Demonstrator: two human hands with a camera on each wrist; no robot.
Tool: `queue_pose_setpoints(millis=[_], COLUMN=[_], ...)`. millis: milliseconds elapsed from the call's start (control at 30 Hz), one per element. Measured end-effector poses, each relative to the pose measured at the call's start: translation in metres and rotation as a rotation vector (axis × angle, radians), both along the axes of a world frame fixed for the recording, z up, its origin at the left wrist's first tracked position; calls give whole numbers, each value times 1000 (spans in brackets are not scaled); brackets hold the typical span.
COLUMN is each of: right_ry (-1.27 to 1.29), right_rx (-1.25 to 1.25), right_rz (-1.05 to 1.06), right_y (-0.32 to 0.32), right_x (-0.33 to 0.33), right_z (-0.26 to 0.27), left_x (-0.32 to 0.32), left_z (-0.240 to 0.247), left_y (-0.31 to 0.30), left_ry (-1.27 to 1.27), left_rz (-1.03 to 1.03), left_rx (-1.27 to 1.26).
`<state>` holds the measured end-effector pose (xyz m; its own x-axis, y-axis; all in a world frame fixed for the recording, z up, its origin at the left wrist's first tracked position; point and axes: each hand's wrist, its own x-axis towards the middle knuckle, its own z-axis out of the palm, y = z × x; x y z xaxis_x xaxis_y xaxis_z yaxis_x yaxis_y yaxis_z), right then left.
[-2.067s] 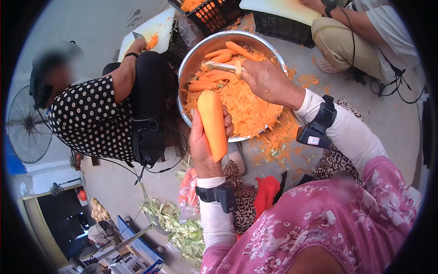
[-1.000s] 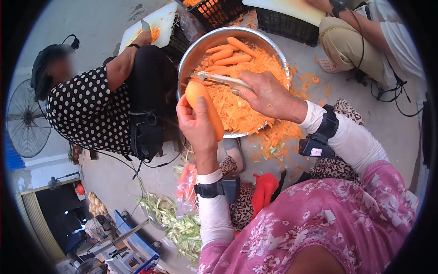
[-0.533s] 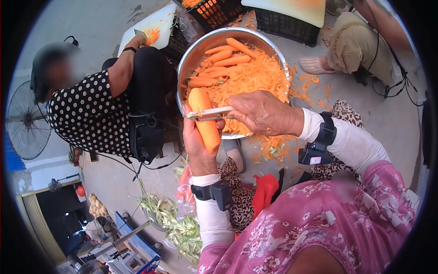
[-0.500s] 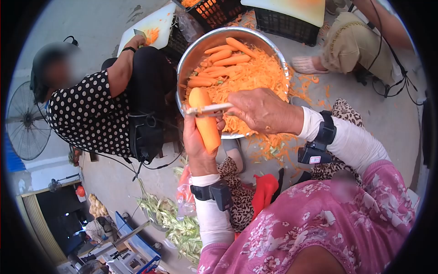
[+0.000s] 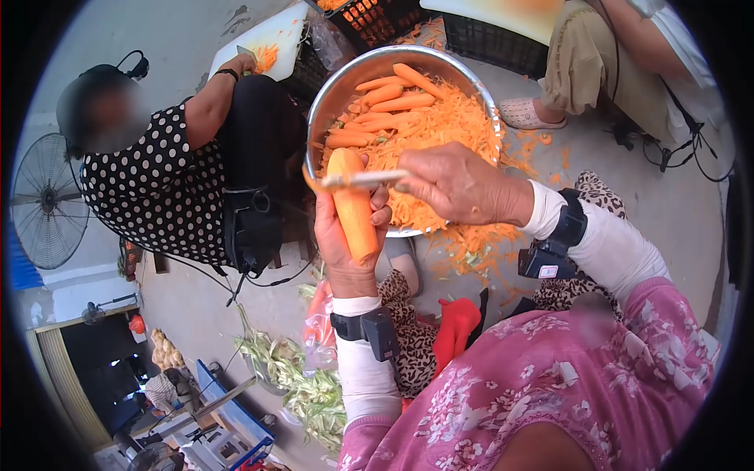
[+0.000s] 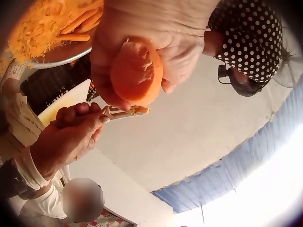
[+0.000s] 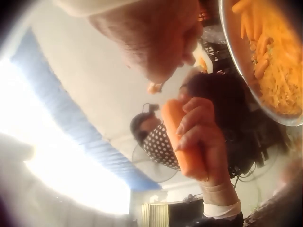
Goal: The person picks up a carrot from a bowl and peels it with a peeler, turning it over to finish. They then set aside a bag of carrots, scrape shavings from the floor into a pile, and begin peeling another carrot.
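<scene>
Now the peeler (image 5: 363, 179) is being held higher on the carrot (image 5: 351, 208) than half a second ago, near its top end. Carrot is being gripped upright by the left hand (image 5: 344, 247), fingers curled round it, at the steel bowl's (image 5: 323, 94) near rim. Peeler is being pinched crosswise by the right hand (image 5: 459, 187).

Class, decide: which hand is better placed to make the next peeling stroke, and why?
Likely right: the right hand holds the peeler against the carrot; the left hand only holds the carrot.
</scene>
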<state>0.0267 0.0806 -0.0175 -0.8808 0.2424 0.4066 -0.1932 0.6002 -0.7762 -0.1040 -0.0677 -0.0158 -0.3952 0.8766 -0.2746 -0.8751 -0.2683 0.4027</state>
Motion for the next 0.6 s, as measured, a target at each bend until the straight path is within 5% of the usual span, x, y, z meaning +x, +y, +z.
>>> queue_pose_setpoints(millis=[167,400,600], right_ry=[-46,-152,-65], right_rx=[33,131,-80], right_rz=[57,-365,-247], right_y=[-10,38,20], right_x=[3,-15,-8], right_z=[-1,-23,1], left_x=[2,6,7], left_z=[-3,5,14], left_y=[2,3,10], left_ry=[50,185,118], left_rz=[-37,-194,67], left_rx=[-25,41,-145])
